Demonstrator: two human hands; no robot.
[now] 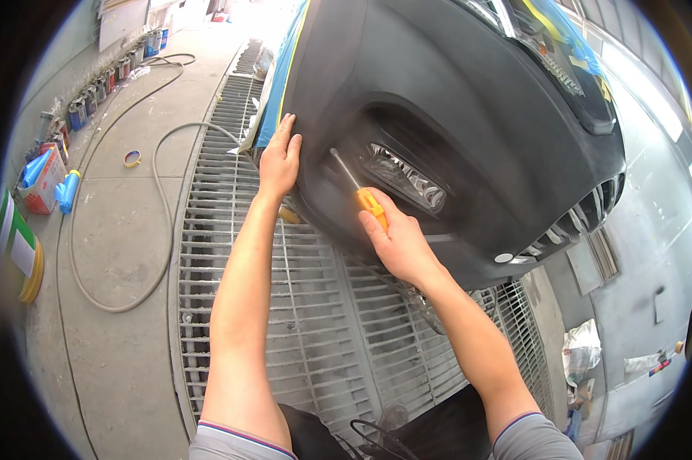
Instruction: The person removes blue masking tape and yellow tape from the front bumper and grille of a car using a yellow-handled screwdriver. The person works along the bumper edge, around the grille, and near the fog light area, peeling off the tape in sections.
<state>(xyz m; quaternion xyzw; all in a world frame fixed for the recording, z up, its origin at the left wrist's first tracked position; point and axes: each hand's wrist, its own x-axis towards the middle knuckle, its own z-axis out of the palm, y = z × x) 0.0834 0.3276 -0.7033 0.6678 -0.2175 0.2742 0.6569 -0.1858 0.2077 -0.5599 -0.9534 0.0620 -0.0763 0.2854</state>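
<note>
A dark, matt car front bumper (453,123) fills the upper middle. My left hand (279,159) rests with fingers extended against its left edge, beside blue masking film (280,90) edged with yellow tape. In my right hand (402,241) is a screwdriver (370,205), gripped by its orange-yellow handle. Its thin metal shaft points up and left, the tip at or very close to the bumper surface; whether it touches is hard to tell. Just right of the shaft, a clear fog lamp (409,178) sits in a recess of the bumper.
Slatted metal floor grating (231,253) lies beneath the car. On the concrete at left are a looping grey hose (159,192), a tape roll (132,159), a cardboard box (48,180), a bucket (25,257) and a row of cans (93,96). Plastic-wrapped items (582,349) lie at right.
</note>
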